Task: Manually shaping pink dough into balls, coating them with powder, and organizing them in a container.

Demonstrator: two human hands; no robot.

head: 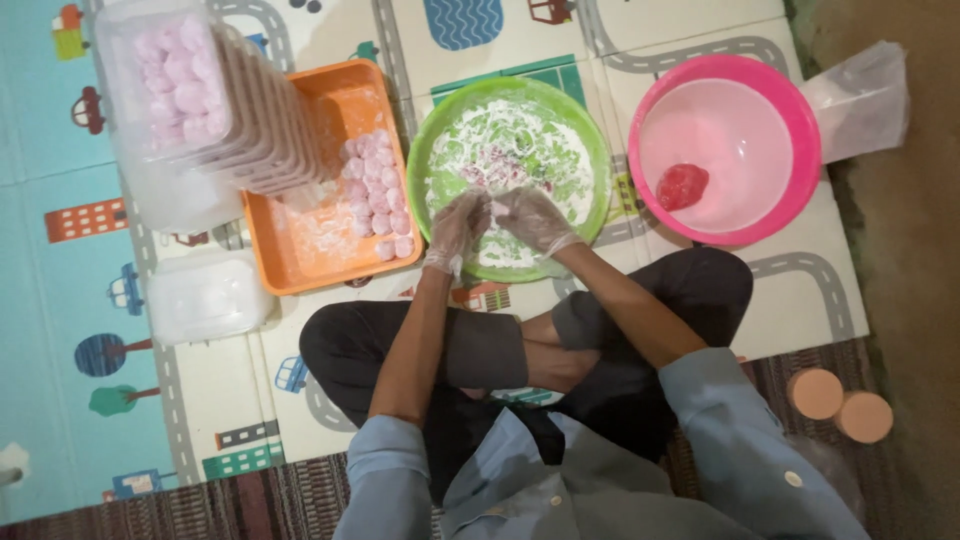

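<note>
Over the round green plastic basin (pixel 590 150) dusted with white flour, the gloved left hand (pixel 455 228) and gloved right hand (pixel 535 218) meet, fingers curled together; whatever they pinch is hidden.

Orange tray (pixel 300 255) left, pink basin (pixel 735 70) right, mat (pixel 60 300) free

Green bowl (pixel 592 140) dusted white; pink bowl (pixel 800 110) holding a red lump (pixel 683 186); orange tray (pixel 330 100) of pale pink balls (pixel 375 195); mat (pixel 60 300) printed with roads, trees, cars.
</note>
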